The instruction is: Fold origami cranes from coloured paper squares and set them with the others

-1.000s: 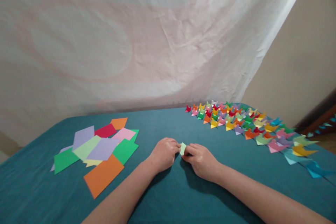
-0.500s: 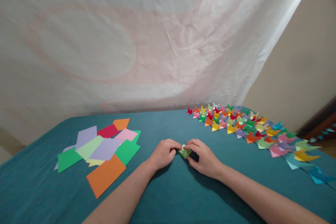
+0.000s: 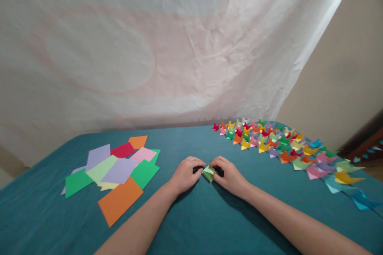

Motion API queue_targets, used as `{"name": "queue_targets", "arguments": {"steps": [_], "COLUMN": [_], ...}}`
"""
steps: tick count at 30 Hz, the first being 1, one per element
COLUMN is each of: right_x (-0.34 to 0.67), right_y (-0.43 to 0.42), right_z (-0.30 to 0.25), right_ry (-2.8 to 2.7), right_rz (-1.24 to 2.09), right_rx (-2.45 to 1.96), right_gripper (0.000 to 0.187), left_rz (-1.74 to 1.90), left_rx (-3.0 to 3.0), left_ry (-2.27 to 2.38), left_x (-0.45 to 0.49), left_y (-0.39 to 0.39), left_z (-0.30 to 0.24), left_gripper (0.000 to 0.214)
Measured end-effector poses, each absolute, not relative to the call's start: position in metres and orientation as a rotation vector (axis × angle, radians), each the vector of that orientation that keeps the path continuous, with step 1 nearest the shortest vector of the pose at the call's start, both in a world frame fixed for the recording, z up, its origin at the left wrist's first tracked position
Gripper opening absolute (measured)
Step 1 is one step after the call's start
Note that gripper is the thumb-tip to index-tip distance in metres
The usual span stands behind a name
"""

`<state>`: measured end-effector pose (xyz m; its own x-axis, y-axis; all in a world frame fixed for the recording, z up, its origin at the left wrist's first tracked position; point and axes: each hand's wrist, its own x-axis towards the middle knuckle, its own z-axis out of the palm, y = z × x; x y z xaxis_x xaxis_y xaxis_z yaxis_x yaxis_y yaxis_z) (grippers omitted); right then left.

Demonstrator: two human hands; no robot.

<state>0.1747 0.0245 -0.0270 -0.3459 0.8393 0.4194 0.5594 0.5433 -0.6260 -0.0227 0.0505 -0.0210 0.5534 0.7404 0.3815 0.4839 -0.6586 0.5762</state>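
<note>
Together, left hand (image 3: pixel 186 173) and right hand (image 3: pixel 229 175) pinching one green folded paper (image 3: pixel 208 173); eleven-odd loose sheets (image 3: pixel 113 171) nearby.

Text: none can be read
Paper sheets (image 3: pixel 115 171): plain colours, no print
Folded paper figures (image 3: pixel 287 149): unmarked
Backdrop cloth (image 3: pixel 149 48): unmarked

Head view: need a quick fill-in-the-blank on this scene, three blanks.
1. Both hands pinch a small folded paper of light ____ colour.
2. The loose flat sheets lie to the person's ____.
3. The tablecloth is ____.
Missing words: green; left; teal
</note>
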Motion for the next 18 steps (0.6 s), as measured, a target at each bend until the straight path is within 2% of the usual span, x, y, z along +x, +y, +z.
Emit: {"name": "queue_targets", "arguments": {"steps": [4,10,18], "right_x": [0.1764,0.1754,0.1753], "right_y": [0.0262,0.0273,0.0317], "right_z": [-0.0319,-0.03,-0.0333], "right_ry": [-2.033,-2.02,-2.009], "right_rz": [0.493,0.491,0.512], "right_rx": [-1.123,-1.119,-1.12], "right_gripper": [0.017,0.011,0.015], "left_rz": [0.844,0.819,0.808], "left_rx": [2.387,2.377,2.308], "left_ry": [1.055,1.031,0.975], "left_x": [-0.0231,-0.0221,-0.0209], "left_y": [0.0511,0.0505,0.0533], "left_z": [-0.0187,-0.0162,-0.0155], "left_gripper": [0.015,0.015,0.017]}}
